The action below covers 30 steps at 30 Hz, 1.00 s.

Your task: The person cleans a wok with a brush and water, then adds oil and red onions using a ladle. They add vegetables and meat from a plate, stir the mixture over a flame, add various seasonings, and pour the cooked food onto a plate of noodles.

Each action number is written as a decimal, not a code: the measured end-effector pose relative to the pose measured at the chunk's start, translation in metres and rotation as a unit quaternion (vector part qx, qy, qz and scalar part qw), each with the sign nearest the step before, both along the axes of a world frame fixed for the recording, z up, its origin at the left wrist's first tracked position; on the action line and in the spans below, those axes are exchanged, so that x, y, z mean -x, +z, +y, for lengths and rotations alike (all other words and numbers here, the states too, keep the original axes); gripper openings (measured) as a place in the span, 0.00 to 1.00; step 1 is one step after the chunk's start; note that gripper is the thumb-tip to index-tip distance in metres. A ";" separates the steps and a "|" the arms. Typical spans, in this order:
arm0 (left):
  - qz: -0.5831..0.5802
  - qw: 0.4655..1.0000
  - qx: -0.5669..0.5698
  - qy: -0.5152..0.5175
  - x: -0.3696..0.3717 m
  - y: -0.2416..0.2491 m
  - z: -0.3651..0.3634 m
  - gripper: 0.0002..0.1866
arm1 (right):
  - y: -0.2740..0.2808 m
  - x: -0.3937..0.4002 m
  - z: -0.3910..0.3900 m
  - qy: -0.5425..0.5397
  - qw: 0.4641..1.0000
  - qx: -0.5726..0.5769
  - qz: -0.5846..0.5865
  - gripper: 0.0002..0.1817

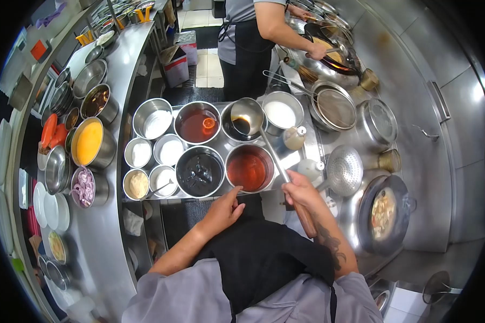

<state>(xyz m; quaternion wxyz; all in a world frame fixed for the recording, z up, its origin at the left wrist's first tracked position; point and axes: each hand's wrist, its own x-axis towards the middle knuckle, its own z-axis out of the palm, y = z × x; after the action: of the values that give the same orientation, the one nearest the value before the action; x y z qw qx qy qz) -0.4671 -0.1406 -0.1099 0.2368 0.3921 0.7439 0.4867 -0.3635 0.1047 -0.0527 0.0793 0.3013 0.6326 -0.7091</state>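
My right hand (pixel 302 189) is closed round the handle of a long metal ladle (pixel 247 111). Dark liquid lies in the ladle's bowl, which is over a pot of dark liquid (pixel 233 129) in the back row. My left hand (pixel 225 209) holds nothing; its fingers are apart, near the front rim of a pot of red liquid (pixel 248 168). Left of that pot is one with black liquid (pixel 199 171), and behind it one with reddish-brown liquid (pixel 198 123). Tins of white powder (pixel 168 149) stand farther left.
A wok with food (pixel 383 212) and a perforated skimmer (pixel 345 171) are at the right. Two bottles (pixel 295 138) stand beside the pots. On the left counter are a yellow-filled pot (pixel 89 141) and sliced onions (pixel 84 186). Another person (pixel 253 48) works at a wok ahead.
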 end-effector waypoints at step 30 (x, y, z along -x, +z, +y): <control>0.048 0.998 -0.013 -0.027 0.000 -0.003 0.016 0.30 | 0.049 -0.036 -0.010 -0.052 0.997 0.016 0.062 0.23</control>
<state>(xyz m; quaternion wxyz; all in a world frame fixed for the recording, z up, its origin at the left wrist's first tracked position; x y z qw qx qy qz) -0.4670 -0.1246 -0.1131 0.2087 0.4384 0.7369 0.4704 -0.3276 0.0949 -0.0041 0.0081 0.2881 0.6080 -0.7398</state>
